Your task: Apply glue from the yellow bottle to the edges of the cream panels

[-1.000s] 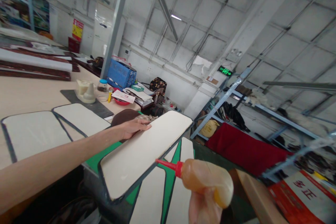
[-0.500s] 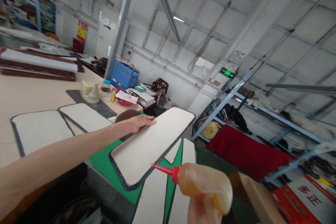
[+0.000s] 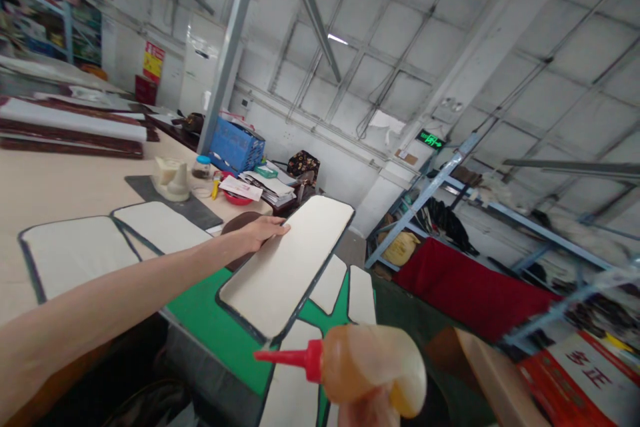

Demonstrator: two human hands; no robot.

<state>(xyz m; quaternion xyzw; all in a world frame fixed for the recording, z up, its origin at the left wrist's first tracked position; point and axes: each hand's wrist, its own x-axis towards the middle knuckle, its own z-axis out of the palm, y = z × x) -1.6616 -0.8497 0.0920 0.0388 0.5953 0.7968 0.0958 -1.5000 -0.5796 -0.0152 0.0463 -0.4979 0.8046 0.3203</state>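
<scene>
My left hand (image 3: 265, 230) grips the upper left edge of a cream panel (image 3: 290, 260) with rounded corners and a dark border, thumb on its face. The panel is tilted above a green tabletop (image 3: 210, 320). In my right hand (image 3: 370, 407), mostly below the frame edge, is a squeeze bottle (image 3: 373, 363) of amber liquid, probably glue, with a red nozzle (image 3: 285, 356). The nozzle points left, just below the panel's lower corner. Similar dark-edged panels (image 3: 295, 380) lie on the green surface, partly hidden by the bottle.
More dark-edged panels (image 3: 77, 250) lie on the beige table (image 3: 100, 180) at left. Behind them are a tape dispenser (image 3: 173, 180), a blue-lidded jar (image 3: 201, 167) and a blue crate (image 3: 237, 145). A cardboard box (image 3: 480, 373) stands at lower right, near blue shelving (image 3: 415, 210).
The bottle has moved left and down, its nozzle tip leaving the panel's lower edge. The held panel has shifted slightly left, with its angle a little changed.
</scene>
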